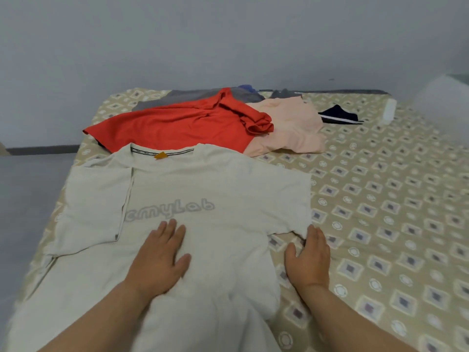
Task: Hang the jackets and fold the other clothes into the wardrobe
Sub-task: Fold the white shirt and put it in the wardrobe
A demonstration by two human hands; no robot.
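A cream T-shirt (203, 184) with grey lettering lies spread flat, front up, on the patterned bed (380, 212). Its left sleeve is folded in over the body. My left hand (160, 257) presses flat on the shirt's middle, just below the lettering, fingers straight. My right hand (309, 260) rests flat on the bed sheet at the shirt's right edge, fingertips touching the tip of the right sleeve. Behind the shirt lie a red garment (177, 125), a peach garment (286, 128) and grey clothes (182, 96).
A dark blue item with a white stripe (338, 115) lies at the far right of the pile. A white oblong object (389, 111) sits near the bed's far right edge. A grey wall runs behind the bed, grey floor to the left.
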